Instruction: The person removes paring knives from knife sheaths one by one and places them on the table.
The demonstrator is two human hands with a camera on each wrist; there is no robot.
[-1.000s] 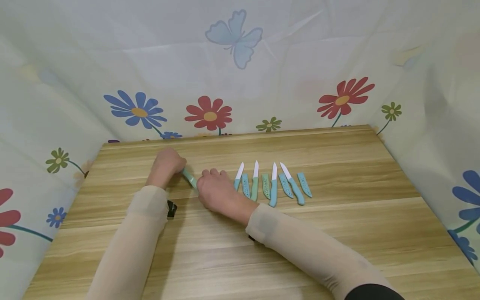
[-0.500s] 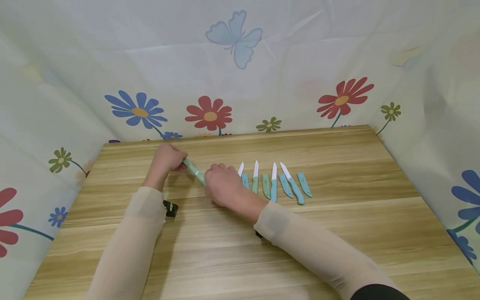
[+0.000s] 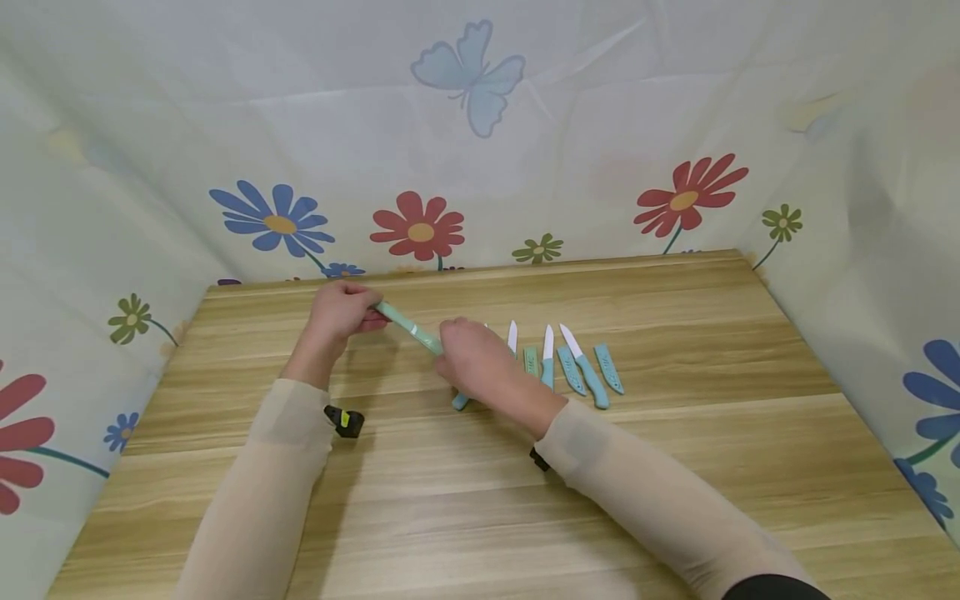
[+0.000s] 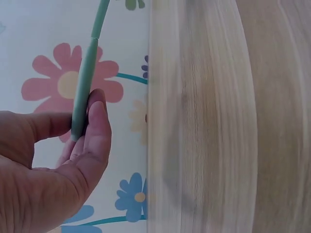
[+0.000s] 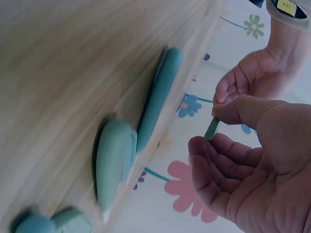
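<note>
In the head view both hands hold one pale green paring knife (image 3: 397, 317) above the table's left half, its sheath (image 3: 428, 339) toward the right hand. A small whitish band shows where handle and sheath meet. My left hand (image 3: 341, 310) pinches the handle end between thumb and fingers; the left wrist view shows the thick handle (image 4: 85, 82) in that grip. With thumb and fingertips my right hand (image 3: 476, 354) pinches the sheath's far end, and only a short green piece (image 5: 212, 128) shows there in the right wrist view. The blade is not visible as such.
Right of the hands lie unsheathed knives with white blades, including a blue one (image 3: 592, 382) and another blue one (image 3: 548, 367). Between them are sheaths: green (image 3: 531, 360), blue (image 3: 572, 371) and blue (image 3: 609, 369). My right hand partly covers the nearest ones. A patterned curtain (image 3: 585, 167) stands behind the table.
Both hands have moved up and rightward with the green knife, the right hand farther. More of the knife shows between them, and the right hand now covers more of the knives lying on the table.
</note>
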